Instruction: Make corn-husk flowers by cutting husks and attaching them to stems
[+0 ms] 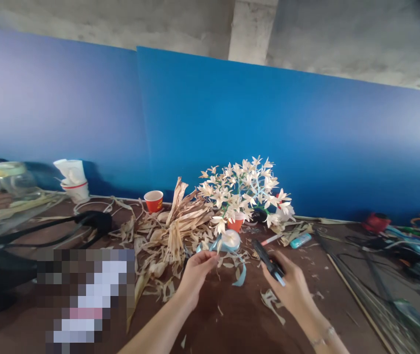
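My left hand (pixel 197 272) is pinched on a small pale flower (pixel 219 226) with a light blue ribbon (pixel 240 275) trailing from it, just in front of a ribbon roll (pixel 231 240). My right hand (pixel 290 285) is closed round a black tool with a blue tip (pixel 269 263), possibly a glue gun or scissors. Behind them stands a bouquet of cream husk flowers (pixel 245 189) in an orange cup (pixel 235 223). A heap of dried corn husks (pixel 173 228) lies to the left of my left hand on the brown table (pixel 239 314).
A red paper cup (pixel 154 200) stands behind the husks, stacked white cups (pixel 73 179) and a glass jar (pixel 13 178) at far left. A black lamp or stand (pixel 47 231) lies left. A marker (pixel 271 240) and teal object (pixel 300 240) lie right, cables and wire mesh (pixel 379 290) farther right. Blue wall behind.
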`<state>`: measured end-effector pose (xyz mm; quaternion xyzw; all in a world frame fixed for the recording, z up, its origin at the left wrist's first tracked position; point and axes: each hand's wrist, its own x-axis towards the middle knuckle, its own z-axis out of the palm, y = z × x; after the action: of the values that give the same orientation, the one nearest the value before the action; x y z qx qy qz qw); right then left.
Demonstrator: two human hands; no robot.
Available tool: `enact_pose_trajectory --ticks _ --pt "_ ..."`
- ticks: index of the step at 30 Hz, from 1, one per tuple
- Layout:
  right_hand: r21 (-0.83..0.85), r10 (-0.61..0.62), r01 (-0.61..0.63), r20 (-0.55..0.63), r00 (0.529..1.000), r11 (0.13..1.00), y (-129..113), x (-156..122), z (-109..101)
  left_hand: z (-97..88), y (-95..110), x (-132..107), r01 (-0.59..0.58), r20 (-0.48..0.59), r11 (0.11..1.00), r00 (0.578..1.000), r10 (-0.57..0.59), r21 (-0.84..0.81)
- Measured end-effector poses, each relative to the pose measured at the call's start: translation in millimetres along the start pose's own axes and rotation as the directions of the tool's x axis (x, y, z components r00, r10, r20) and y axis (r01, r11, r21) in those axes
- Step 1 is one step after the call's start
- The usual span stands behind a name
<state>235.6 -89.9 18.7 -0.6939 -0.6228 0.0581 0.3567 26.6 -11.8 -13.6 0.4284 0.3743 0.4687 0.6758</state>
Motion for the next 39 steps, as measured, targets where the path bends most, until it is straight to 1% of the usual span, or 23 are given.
enact_pose_trajectory --ticks 1,2,3,5,7,11,15,20,28,33,39 --pt "0.119 -0.062 0.061 0.007 0.998 0.991 -7.7 -1.0 4.5 0.4 0.1 0.0 0.002 -0.007 1.000 1.000 -0.002 0.001" --pt "0.200 -0.123 0.117 0.019 0.992 0.973 -15.2 -2.3 9.4 0.7 0.2 -0.1 0.000 -0.012 1.000 1.000 0.000 0.002" --pt "0.239 -0.181 0.166 0.045 0.982 0.957 -22.1 -3.8 14.4 1.0 0.0 -0.2 -0.008 -0.015 1.000 1.000 0.008 0.003" --pt "0.236 -0.241 0.222 0.055 0.969 0.946 -32.4 -6.6 23.4 1.3 -0.6 -0.3 -0.023 -0.018 1.000 1.000 0.024 0.014" --pt "0.207 -0.268 0.253 0.046 0.962 0.945 -37.4 -8.7 30.3 1.6 -1.6 -0.2 -0.030 -0.026 0.999 0.999 0.031 0.034" --pt "0.165 -0.294 0.285 0.028 0.956 0.944 -35.9 -11.8 39.3 3.2 -1.7 -1.0 -0.040 -0.067 0.997 0.997 0.044 0.068" --pt "0.126 -0.311 0.307 0.006 0.951 0.943 -31.8 -14.1 44.5 5.8 2.4 -3.5 -0.059 -0.104 0.993 0.992 0.070 0.104" --pt "0.125 -0.324 0.326 -0.041 0.945 0.937 -32.4 -13.9 46.0 7.0 4.4 -4.4 -0.067 -0.110 0.991 0.991 0.080 0.113" --pt "0.124 -0.312 0.309 0.006 0.950 0.943 -31.7 -13.1 47.0 7.3 3.8 -4.3 -0.062 -0.108 0.993 0.991 0.073 0.104" --pt "0.132 -0.306 0.303 0.004 0.952 0.944 -29.2 -13.1 48.0 8.2 4.9 -6.4 -0.027 -0.105 0.996 0.994 0.035 0.079" --pt "0.126 -0.304 0.301 0.003 0.953 0.945 -29.2 -12.1 47.2 7.2 4.3 -5.6 -0.046 -0.108 0.994 0.993 0.056 0.096"
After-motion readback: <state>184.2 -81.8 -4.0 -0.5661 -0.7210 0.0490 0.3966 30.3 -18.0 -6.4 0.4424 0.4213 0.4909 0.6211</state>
